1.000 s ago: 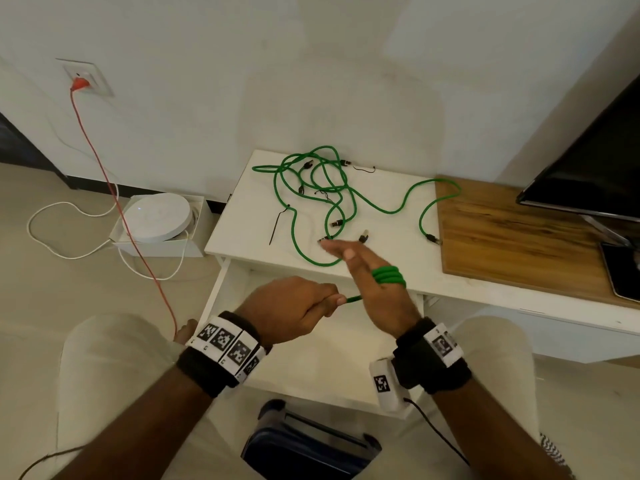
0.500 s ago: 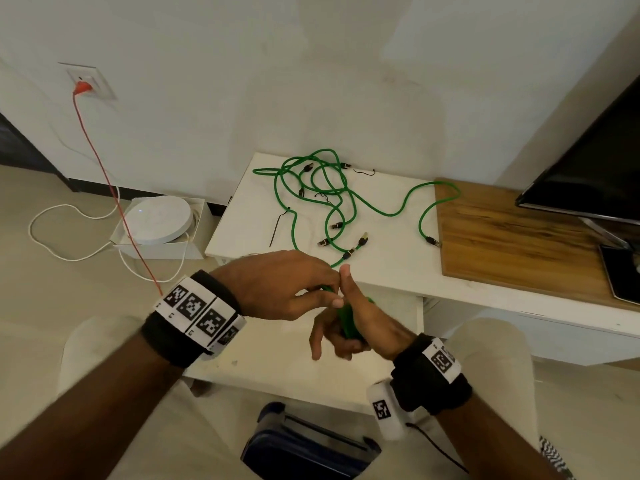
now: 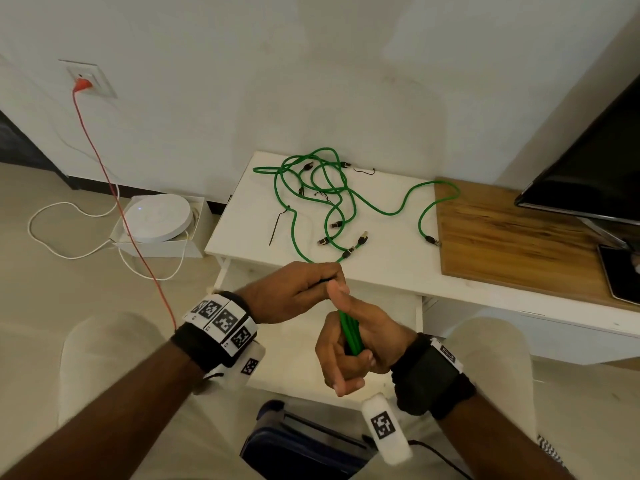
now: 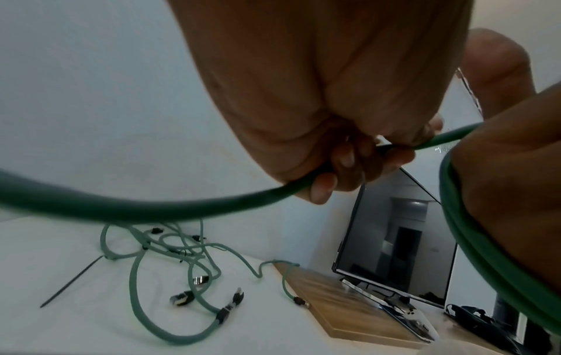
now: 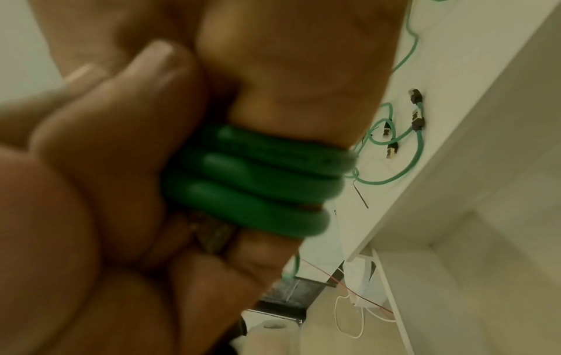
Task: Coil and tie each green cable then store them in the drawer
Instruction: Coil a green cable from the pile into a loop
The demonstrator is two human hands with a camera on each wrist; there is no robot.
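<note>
On the left, the left hand point(image 3: 294, 292) has its fingers point(image 4: 321, 189) curled around the free run of the green cable point(image 4: 152, 209), pinching it just beside the right thumb. From that grip the cable trails away and up onto the white surface point(image 3: 391, 268), where its slack joins the tangle of other green cables point(image 3: 322, 188) and a loose black tie point(image 3: 277, 226), well apart from both hands.

To the right, the right hand point(image 3: 356, 344) serves as the spool: three turns of the coil point(image 5: 258, 177) sit side by side across its palm, and its fingers point(image 5: 121, 125) are curled loosely inward, touching the wraps. In the head view the coil's strands run steeply, from the thumb down toward the wrist.

I judge the next wrap depends on the left hand, the nearer to the slack, carrying the cable around the right hand across that axis. The open drawer point(image 3: 304, 375) lies directly below both hands.
</note>
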